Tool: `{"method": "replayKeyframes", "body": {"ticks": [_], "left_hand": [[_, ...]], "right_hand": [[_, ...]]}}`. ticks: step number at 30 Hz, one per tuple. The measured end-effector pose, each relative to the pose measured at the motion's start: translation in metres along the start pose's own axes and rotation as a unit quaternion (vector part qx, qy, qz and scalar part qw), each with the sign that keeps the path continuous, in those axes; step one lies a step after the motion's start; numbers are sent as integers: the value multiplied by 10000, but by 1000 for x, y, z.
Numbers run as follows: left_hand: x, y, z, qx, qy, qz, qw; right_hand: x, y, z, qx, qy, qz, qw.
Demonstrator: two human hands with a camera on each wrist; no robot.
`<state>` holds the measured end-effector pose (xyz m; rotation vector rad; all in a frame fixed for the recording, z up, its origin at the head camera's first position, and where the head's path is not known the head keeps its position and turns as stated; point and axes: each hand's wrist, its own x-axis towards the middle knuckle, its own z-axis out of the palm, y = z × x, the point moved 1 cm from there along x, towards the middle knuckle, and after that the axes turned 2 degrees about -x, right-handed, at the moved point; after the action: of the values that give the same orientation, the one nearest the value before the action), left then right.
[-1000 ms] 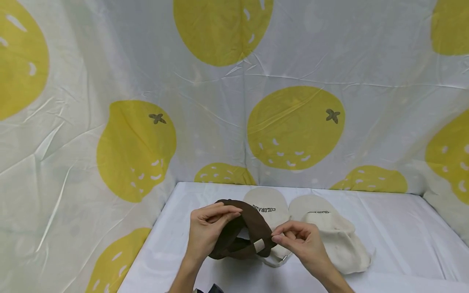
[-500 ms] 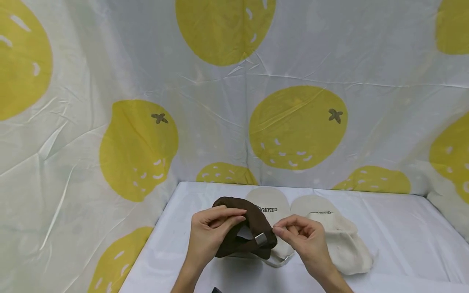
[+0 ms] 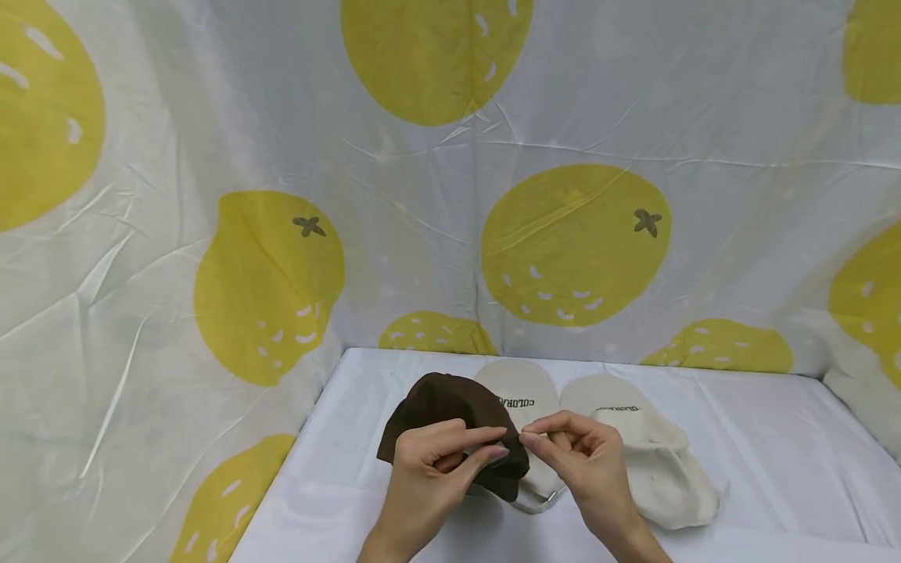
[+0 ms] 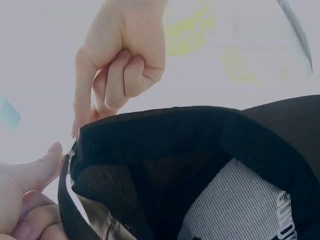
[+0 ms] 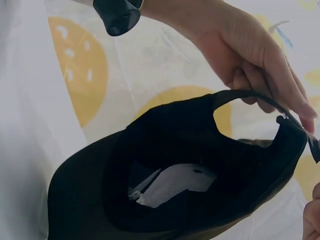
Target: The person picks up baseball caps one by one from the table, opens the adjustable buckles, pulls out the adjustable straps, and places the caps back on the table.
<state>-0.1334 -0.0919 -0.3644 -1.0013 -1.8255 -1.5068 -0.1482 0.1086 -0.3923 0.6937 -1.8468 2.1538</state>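
A dark brown cap (image 3: 439,399) is held up over the table, its crown toward the left and its inside visible in both wrist views. My left hand (image 3: 432,477) pinches the cap's back strap between thumb and forefinger. Close beside it, my right hand (image 3: 587,465) pinches the edge by the back opening. In the left wrist view the thumb and fingers meet where the strap (image 4: 75,215) joins the band. The left hand covers the strap in the head view. Behind lies a beige cap (image 3: 521,379) lettered COLORADO, partly covered by the brown one.
Another beige cap (image 3: 669,469) with dark lettering lies on the right, partly behind my right hand. White cloth covers the table (image 3: 760,453). A curtain (image 3: 415,203) printed with yellow lemons stands at the back and left.
My left hand has moved right and down, closer to the right hand. The brown cap has turned, showing its crown at left, and the silver buckle is now hidden in the head view.
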Motion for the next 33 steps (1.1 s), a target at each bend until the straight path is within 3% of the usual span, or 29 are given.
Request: {"method": "replayKeyframes", "body": {"ticks": [18, 27, 33], "left_hand": [[3, -3, 6, -11, -293, -146, 9995], [3, -4, 3, 48, -334, -81, 9994], [4, -3, -1, -48, -331, -239, 9992]], "right_hand": [[-4, -1, 4, 126, -158, -128, 9997], [-3, 5, -3, -67, -242, -321, 9992], [-4, 8, -5, -130, -263, -429, 9986]]}}
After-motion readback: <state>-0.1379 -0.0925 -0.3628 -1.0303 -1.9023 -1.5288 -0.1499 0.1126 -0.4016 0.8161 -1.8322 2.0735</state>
